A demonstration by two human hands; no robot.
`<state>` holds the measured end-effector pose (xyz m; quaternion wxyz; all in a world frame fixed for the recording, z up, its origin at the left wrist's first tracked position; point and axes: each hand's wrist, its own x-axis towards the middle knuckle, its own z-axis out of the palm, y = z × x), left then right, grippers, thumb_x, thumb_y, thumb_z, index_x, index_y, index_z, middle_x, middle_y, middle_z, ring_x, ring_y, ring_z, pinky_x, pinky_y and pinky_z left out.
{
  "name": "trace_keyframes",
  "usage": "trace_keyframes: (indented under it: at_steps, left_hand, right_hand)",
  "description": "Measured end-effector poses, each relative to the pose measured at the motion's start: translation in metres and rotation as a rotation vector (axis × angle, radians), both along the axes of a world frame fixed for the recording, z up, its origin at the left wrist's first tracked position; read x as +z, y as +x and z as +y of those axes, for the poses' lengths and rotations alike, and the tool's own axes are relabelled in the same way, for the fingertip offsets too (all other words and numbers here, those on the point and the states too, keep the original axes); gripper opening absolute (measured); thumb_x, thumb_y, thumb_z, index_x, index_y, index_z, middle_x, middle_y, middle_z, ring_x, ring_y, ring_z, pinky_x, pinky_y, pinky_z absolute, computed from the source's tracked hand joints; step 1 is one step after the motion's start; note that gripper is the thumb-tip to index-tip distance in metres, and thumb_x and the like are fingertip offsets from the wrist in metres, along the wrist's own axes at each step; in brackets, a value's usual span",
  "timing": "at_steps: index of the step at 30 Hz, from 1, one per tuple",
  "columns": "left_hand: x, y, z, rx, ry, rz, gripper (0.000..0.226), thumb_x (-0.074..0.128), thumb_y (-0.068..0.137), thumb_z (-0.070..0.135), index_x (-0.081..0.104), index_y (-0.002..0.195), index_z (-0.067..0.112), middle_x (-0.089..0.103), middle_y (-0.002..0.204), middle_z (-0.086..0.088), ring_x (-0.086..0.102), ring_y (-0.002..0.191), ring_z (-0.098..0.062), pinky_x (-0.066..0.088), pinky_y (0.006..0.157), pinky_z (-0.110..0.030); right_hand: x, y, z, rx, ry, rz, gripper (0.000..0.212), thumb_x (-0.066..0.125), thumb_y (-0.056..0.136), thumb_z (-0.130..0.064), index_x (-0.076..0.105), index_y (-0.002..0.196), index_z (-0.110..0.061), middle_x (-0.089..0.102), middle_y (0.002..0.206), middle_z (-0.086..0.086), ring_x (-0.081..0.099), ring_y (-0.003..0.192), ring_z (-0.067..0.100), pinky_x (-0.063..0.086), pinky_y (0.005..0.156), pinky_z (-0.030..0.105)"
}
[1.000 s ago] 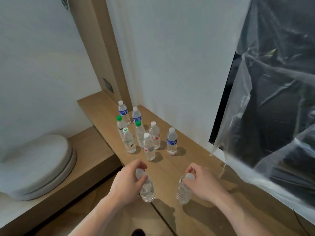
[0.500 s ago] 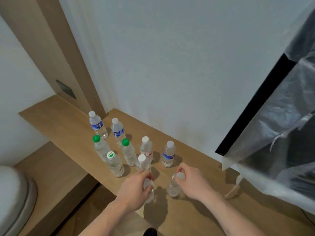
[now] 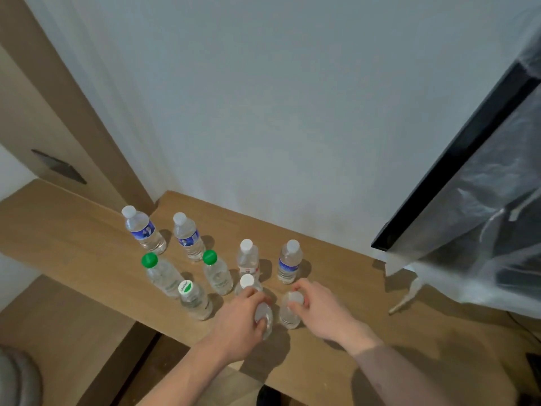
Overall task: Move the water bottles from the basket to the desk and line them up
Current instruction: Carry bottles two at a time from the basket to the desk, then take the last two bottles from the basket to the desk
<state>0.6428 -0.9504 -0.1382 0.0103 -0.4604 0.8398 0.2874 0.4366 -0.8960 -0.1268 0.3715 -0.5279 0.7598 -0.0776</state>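
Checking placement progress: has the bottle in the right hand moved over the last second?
Yes. The bottle in the right hand has moved away from the person, closing in on the blue-labelled bottle standing behind it.

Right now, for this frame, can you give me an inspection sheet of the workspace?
Surface: wooden desk against a white wall; a lower wooden ledge at left.
Job's things: eight bottles standing free, two with green caps, one with a green-and-white cap; two more bottles in the hands. No basket in view.
Clutter: nothing seen.
Hands: left hand grips a bottle; right hand grips a bottle by its cap end.
Cables: a thin dark cable at the desk's right edge.
Surroundings: plastic-wrapped black screen at right; wooden wall panel at left.
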Motion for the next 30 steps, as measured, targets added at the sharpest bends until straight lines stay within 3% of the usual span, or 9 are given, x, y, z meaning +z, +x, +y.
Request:
trace_keyframes:
  at_steps: [6, 10, 12, 14, 16, 19, 22, 30]
  left_hand:
    - [0.031, 0.005, 0.01, -0.035, -0.014, 0.037, 0.036, 0.063, 0.093, 0.039, 0.053, 0.126, 0.047, 0.046, 0.126, 0.025, 0.066, 0.091, 0.0, 0.058, 0.08, -0.033]
    - [0.06, -0.005, 0.035, -0.083, -0.07, 0.118, 0.039, 0.066, 0.092, 0.036, 0.053, 0.127, 0.05, 0.043, 0.126, 0.033, 0.06, 0.1, 0.008, 0.058, 0.077, -0.025]
    - [0.076, -0.019, 0.054, -0.161, -0.096, 0.152, 0.043, 0.067, 0.092, 0.035, 0.052, 0.129, 0.05, 0.041, 0.129, 0.035, 0.059, 0.102, 0.007, 0.057, 0.08, -0.025]
    - [0.089, -0.041, 0.078, -0.251, -0.11, 0.176, 0.045, 0.068, 0.092, 0.035, 0.05, 0.13, 0.052, 0.038, 0.132, 0.037, 0.064, 0.091, 0.001, 0.056, 0.083, -0.028]
    - [0.097, -0.07, 0.108, -0.34, -0.136, 0.195, 0.047, 0.068, 0.092, 0.036, 0.049, 0.131, 0.053, 0.036, 0.136, 0.037, 0.063, 0.08, -0.002, 0.05, 0.08, -0.022]
    - [0.103, -0.122, 0.163, -0.506, -0.175, 0.21, 0.05, 0.068, 0.093, 0.037, 0.048, 0.137, 0.049, 0.036, 0.143, 0.03, 0.054, 0.103, -0.001, 0.042, 0.086, -0.017]
    - [0.106, -0.172, 0.23, -0.678, -0.194, 0.212, 0.055, 0.066, 0.094, 0.04, 0.043, 0.143, 0.048, 0.03, 0.151, 0.025, 0.042, 0.132, -0.006, 0.038, 0.109, -0.024]
    - [0.104, -0.278, 0.423, -1.021, -0.205, 0.174, 0.069, 0.06, 0.099, 0.046, 0.028, 0.159, 0.039, 0.011, 0.169, 0.018, 0.018, 0.154, -0.011, 0.018, 0.126, -0.029]
  right_hand:
    - [0.028, -0.009, 0.042, -0.068, -0.027, -0.049, 0.05, 0.057, 0.107, -0.042, 0.041, 0.155, -0.042, 0.051, 0.126, -0.015, 0.058, 0.117, 0.008, 0.051, 0.104, 0.034]
    - [0.054, -0.03, 0.113, -0.173, -0.05, -0.066, 0.055, 0.053, 0.108, -0.046, 0.03, 0.158, -0.049, 0.038, 0.156, -0.016, 0.053, 0.134, 0.009, 0.045, 0.116, 0.038]
    - [0.065, -0.044, 0.159, -0.212, -0.056, -0.019, 0.056, 0.05, 0.109, -0.046, 0.026, 0.16, -0.049, 0.026, 0.164, -0.019, 0.044, 0.146, 0.012, 0.037, 0.122, 0.038]
    - [0.073, -0.06, 0.21, -0.258, -0.077, 0.043, 0.061, 0.052, 0.109, -0.044, 0.023, 0.162, -0.048, 0.017, 0.169, -0.021, 0.032, 0.154, 0.009, 0.029, 0.128, 0.035]
    - [0.077, -0.075, 0.264, -0.332, -0.074, 0.097, 0.065, 0.053, 0.108, -0.047, 0.018, 0.163, -0.048, 0.008, 0.172, -0.021, 0.019, 0.159, 0.01, 0.021, 0.131, 0.036]
    - [0.083, -0.092, 0.357, -0.48, -0.057, 0.124, 0.07, 0.052, 0.106, -0.054, 0.013, 0.164, -0.049, -0.003, 0.174, -0.021, 0.003, 0.163, 0.014, 0.015, 0.132, 0.039]
    - [0.086, -0.1, 0.452, -0.655, -0.063, 0.152, 0.073, 0.052, 0.105, -0.058, 0.014, 0.165, -0.045, -0.006, 0.174, -0.02, -0.004, 0.163, 0.014, 0.019, 0.132, 0.037]
    - [0.099, -0.109, 0.666, -1.014, 0.01, 0.198, 0.08, 0.047, 0.103, -0.066, 0.008, 0.168, -0.042, -0.014, 0.174, -0.017, -0.011, 0.164, 0.019, 0.011, 0.134, 0.043]
